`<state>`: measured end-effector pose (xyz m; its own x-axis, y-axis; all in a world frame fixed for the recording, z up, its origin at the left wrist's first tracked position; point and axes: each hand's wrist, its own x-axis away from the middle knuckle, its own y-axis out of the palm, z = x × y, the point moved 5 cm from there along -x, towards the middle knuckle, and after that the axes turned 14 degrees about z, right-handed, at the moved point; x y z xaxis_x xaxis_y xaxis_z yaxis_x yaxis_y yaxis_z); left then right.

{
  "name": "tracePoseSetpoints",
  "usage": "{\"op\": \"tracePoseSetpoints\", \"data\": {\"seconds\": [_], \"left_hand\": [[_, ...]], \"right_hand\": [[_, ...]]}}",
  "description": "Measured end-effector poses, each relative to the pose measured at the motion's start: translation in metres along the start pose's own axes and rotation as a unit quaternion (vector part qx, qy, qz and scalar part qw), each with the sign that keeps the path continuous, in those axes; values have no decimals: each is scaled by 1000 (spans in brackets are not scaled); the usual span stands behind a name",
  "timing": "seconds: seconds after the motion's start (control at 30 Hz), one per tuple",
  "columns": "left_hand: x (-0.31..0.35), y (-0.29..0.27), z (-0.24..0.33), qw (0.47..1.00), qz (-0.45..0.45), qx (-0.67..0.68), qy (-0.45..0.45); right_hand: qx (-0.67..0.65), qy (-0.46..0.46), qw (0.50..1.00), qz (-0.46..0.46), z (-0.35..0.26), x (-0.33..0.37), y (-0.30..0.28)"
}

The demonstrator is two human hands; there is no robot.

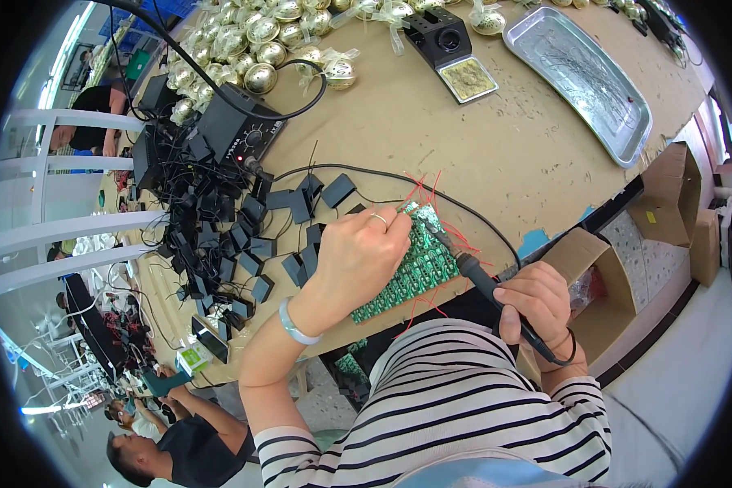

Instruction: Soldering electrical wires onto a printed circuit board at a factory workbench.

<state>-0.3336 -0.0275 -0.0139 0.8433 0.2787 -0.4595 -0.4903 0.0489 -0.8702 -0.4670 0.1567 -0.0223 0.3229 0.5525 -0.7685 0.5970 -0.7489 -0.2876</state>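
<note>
A green circuit board panel [419, 272] with rows of small solder points lies at the table's near edge. Thin red wires [455, 236] stick out around its sides. At the panel's far left part, my left hand [364, 256] is closed, its fingertips pinched where a red wire comes out; the fingertips are partly hidden. My right hand [537, 301] grips a soldering iron [481, 281] by its black handle, and the tip points down at the upper part of the panel. The iron's cord loops beside my right wrist.
Black plastic cases with leads [236, 236] are heaped to the left beside a black soldering station [240, 126]. Wrapped gold round pieces [260, 41] pile up behind. A tip-cleaning stand [455, 61] and metal tray [581, 81] sit farther off. Cardboard boxes [598, 285] stand right; a co-worker [195, 447] sits left.
</note>
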Motion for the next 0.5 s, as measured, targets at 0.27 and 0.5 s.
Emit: {"op": "tracePoseSetpoints", "data": {"seconds": [0.27,0.5], "left_hand": [[-1,3,2,1000,4,-3,-10],[-2,4,3,1000,-3,-11,7]], "right_hand": [[26,-122,992,-26,-11,1,6],[28,-106,993,-37,-13,3,-7]]}}
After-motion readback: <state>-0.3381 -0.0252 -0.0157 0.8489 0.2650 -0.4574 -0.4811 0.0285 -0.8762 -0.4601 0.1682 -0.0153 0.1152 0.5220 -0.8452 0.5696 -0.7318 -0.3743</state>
